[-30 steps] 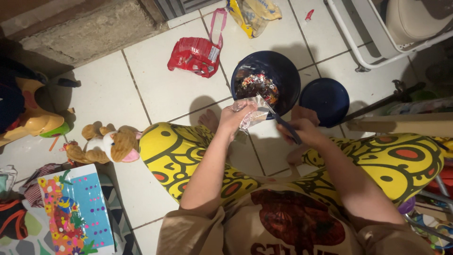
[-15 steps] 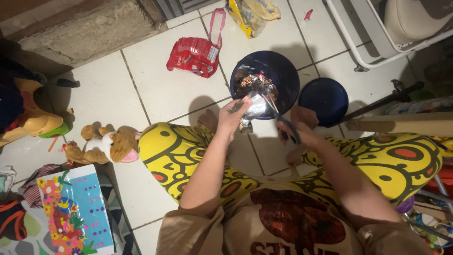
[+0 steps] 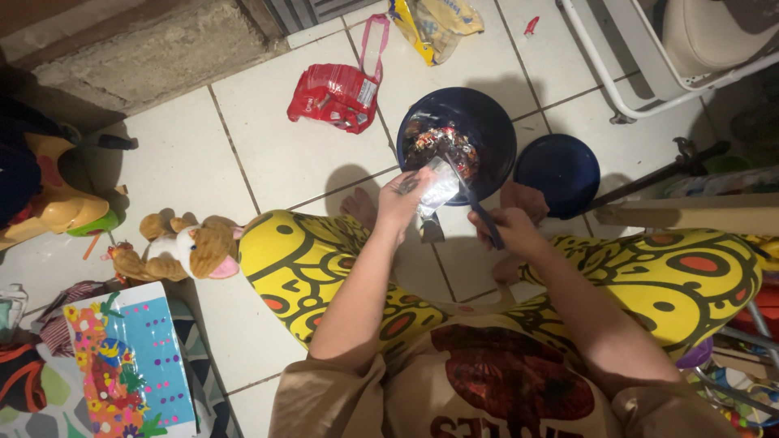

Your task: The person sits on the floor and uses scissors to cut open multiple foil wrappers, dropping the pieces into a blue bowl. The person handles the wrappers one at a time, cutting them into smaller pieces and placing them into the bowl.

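Here's the person sitting cross-legged on the tiled floor (image 3: 308,162), knees in yellow patterned trousers (image 3: 308,268) spread wide. The left hand (image 3: 403,203) is up at the near rim of the dark blue bowl (image 3: 491,122), fingers closed in a pinch on a small clear plastic bag (image 3: 439,186) that hangs crumpled just at the bowl's 7 o'clock edge. The right hand (image 3: 507,229), at about 4 o'clock from the left, is curled tight round the dark handle of a spoon (image 3: 475,203), and that spoon slants up and away toward 11 o'clock, its far end down among the colourful wrapped sweets (image 3: 442,144) heaped in the bowl; the tip itself is hidden behind the bag, so I cannot tell whether it carries anything. At 3 o'clock of the bowl, just beside it, lies a round dark blue lid (image 3: 560,172) flat on the tiles. At 9 o'clock of the bowl, a little apart, sits a red snack packet (image 3: 337,96); at 12 o'clock, a yellow packet (image 3: 434,24). Well off at 9 o'clock of the left knee lies a plush toy animal (image 3: 191,250), and at 7 o'clock from it a bright picture book (image 3: 130,361).
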